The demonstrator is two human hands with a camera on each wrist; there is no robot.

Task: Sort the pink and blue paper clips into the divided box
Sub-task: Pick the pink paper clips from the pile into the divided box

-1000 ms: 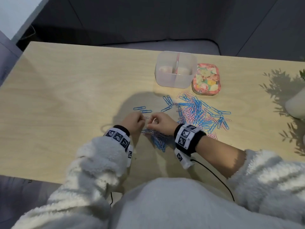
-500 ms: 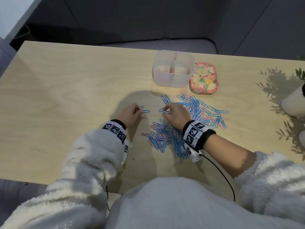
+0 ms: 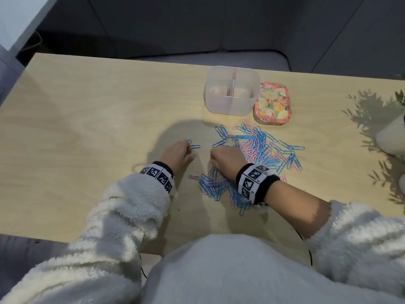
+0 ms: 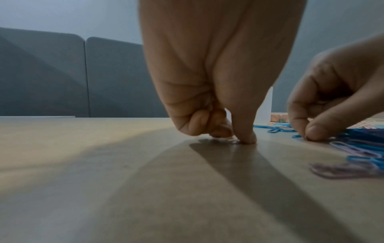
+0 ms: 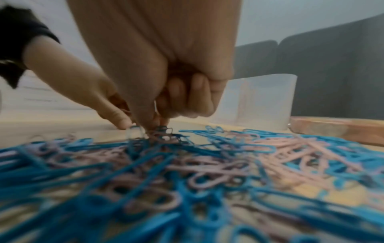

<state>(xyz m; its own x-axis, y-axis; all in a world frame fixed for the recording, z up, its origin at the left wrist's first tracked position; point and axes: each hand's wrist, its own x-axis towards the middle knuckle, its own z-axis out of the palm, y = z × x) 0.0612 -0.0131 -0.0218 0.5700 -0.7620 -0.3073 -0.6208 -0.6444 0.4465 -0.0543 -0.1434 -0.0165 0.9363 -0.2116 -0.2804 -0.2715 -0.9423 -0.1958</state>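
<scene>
Pink and blue paper clips lie in a far pile [image 3: 263, 148] and a near pile [image 3: 217, 187] [image 5: 207, 164] on the wooden table. The clear divided box [image 3: 231, 91] [image 5: 255, 102] stands behind them. My left hand [image 3: 189, 150] [image 4: 234, 138] is left of the piles, fingers curled, thumb tip on the table, pinching a pale clip [image 4: 218, 140]. Two loose blue clips [image 3: 194, 145] lie just beyond it. My right hand [image 3: 213, 155] [image 5: 153, 125] sits between the piles, fingers curled, pinching clips at the near pile's far edge. What its palm holds is hidden.
A floral lid [image 3: 272, 103] lies right of the box. A white pot [image 3: 392, 137] with a plant stands at the table's right edge. A grey sofa [image 3: 197, 29] is behind the table. Bare tabletop [image 3: 87, 128] stretches to the left.
A second ago both hands met near the front pile. They have since parted and moved farther up the table; the right hand reached toward loose blue clips, then drew back a little.
</scene>
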